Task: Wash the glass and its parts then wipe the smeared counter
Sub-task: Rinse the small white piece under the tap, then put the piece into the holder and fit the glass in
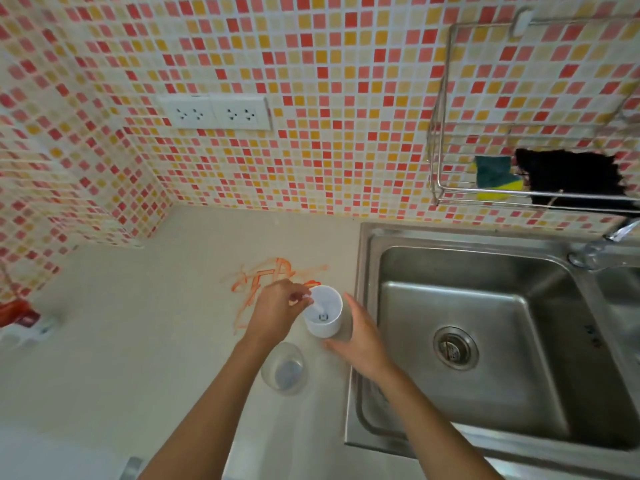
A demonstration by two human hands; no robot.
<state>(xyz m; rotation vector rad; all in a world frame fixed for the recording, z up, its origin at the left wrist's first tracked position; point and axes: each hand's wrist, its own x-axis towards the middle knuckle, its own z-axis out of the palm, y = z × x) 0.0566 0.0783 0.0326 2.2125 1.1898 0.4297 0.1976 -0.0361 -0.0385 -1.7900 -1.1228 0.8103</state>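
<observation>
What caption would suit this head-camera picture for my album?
Left hand pinching a small white part inside a white cup, right hand steadying it, beside an orange smear and steel sink.

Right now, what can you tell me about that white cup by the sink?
The round white plastic-looking cup stands upright and open on the pale counter, just left of the steel sink, at the edge of an orange smear. A small fitting shows at its bottom. The left hand reaches over its rim; the right hand steadies its side.
</observation>
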